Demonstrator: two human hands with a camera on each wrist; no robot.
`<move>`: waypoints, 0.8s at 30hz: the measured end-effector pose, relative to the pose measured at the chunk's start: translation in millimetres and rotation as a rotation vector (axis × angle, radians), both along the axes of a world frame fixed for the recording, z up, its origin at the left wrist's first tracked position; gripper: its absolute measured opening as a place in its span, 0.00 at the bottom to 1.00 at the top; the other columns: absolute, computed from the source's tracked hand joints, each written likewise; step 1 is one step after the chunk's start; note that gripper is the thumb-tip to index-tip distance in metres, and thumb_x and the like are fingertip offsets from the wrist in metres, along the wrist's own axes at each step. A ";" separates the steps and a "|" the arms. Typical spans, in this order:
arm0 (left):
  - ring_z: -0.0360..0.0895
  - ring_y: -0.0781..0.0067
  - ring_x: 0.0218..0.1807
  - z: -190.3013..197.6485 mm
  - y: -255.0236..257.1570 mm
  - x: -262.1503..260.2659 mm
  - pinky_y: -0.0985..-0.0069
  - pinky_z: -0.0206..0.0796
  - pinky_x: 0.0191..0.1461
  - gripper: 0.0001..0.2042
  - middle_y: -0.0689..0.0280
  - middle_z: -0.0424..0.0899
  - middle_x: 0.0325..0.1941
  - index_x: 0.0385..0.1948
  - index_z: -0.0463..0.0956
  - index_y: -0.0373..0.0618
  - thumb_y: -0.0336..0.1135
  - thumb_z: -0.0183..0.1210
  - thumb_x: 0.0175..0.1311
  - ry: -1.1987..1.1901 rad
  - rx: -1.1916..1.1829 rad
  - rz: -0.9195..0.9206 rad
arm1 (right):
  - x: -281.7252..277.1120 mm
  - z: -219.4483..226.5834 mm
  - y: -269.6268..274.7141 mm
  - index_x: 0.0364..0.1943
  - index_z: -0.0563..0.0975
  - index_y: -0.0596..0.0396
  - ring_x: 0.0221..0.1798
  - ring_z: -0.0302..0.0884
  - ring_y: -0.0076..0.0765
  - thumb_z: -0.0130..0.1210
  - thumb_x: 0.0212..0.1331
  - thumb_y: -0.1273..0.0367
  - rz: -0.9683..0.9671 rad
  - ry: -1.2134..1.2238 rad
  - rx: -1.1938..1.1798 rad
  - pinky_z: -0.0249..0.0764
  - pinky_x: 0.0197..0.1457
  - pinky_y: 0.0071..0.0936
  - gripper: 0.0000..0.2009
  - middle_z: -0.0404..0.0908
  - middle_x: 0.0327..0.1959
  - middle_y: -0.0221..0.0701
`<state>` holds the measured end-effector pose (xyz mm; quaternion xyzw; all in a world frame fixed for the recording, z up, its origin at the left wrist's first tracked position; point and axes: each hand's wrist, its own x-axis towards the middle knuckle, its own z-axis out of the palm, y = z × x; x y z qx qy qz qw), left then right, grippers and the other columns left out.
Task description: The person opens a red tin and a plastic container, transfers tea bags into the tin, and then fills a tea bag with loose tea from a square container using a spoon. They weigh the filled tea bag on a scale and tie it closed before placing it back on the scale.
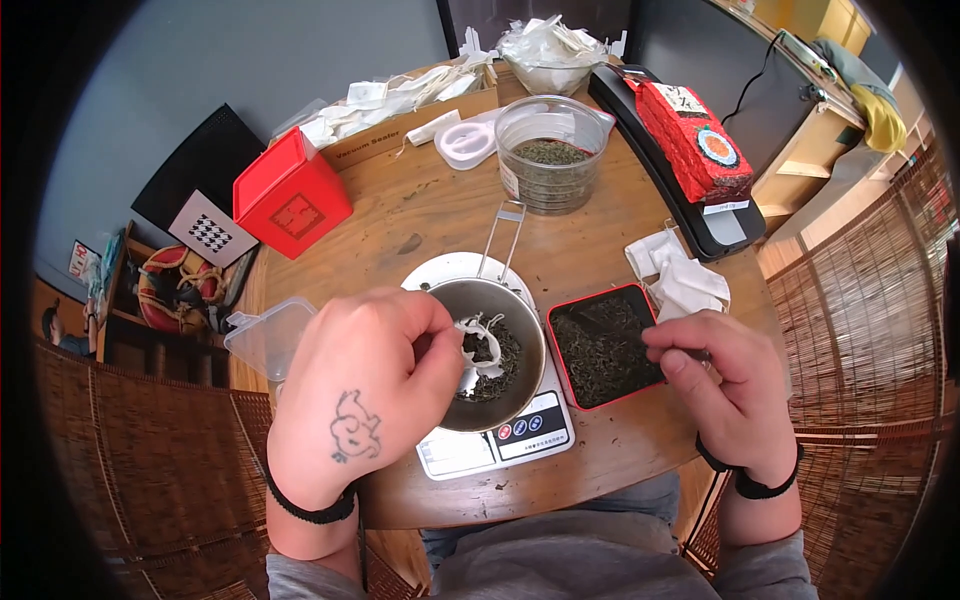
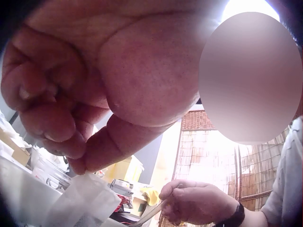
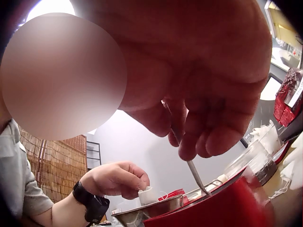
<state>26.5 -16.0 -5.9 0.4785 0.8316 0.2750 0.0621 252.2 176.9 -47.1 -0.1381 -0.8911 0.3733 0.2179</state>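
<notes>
My left hand (image 1: 365,395) pinches the upper edge of a small white tea bag (image 2: 87,201), its mouth standing round and open above a metal pan (image 1: 534,350). Dried leaves lie in the pan, which sits on a white kitchen scale (image 1: 455,455). To the right, a red-rimmed box (image 1: 556,350) holds dark dried tea leaves (image 1: 600,345). Over its right edge, my right hand (image 1: 730,385) grips a slim metal spoon (image 3: 195,174) between thumb and fingers. The spoon slants down into the box, its lower end hidden in the right wrist view.
Behind the pan stands a clear tub (image 1: 550,185) with leaves inside. A red tin (image 1: 292,195), a cardboard box (image 1: 400,130) of white bags and a red foil pack (image 1: 695,140) on a black device (image 1: 735,225) line the back. White bags (image 1: 685,285) lie at right.
</notes>
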 end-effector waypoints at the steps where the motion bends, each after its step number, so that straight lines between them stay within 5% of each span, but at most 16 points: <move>1: 0.84 0.50 0.27 -0.5 -0.1 -0.4 0.65 0.72 0.33 0.06 0.51 0.84 0.24 0.28 0.85 0.37 0.30 0.64 0.58 0.000 -0.001 0.001 | 1.8 -1.7 2.1 0.50 0.84 0.57 0.36 0.83 0.38 0.62 0.67 0.76 0.001 0.000 -0.001 0.77 0.41 0.31 0.09 0.85 0.35 0.36; 4: 0.84 0.49 0.27 -1.7 -0.4 0.7 0.64 0.72 0.33 0.05 0.51 0.84 0.25 0.28 0.85 0.37 0.30 0.64 0.58 0.031 0.006 0.008 | 9.0 -5.9 1.2 0.50 0.84 0.59 0.37 0.84 0.32 0.60 0.71 0.75 0.025 0.050 -0.139 0.77 0.43 0.27 0.08 0.86 0.36 0.33; 6: 0.84 0.49 0.28 -2.5 -0.7 1.6 0.63 0.73 0.34 0.05 0.51 0.84 0.26 0.28 0.85 0.37 0.30 0.64 0.58 0.050 -0.001 -0.003 | 14.6 -5.6 -4.2 0.51 0.83 0.60 0.40 0.84 0.26 0.57 0.74 0.75 -0.131 0.051 -0.594 0.77 0.45 0.23 0.08 0.88 0.38 0.30; 24: 0.84 0.47 0.32 -6.0 2.7 1.8 0.60 0.74 0.38 0.06 0.50 0.85 0.28 0.28 0.85 0.36 0.29 0.63 0.58 0.000 -0.040 -0.025 | 34.1 -60.1 19.3 0.48 0.81 0.59 0.27 0.85 0.25 0.54 0.78 0.66 -0.365 0.271 -1.194 0.79 0.29 0.21 0.10 0.89 0.30 0.33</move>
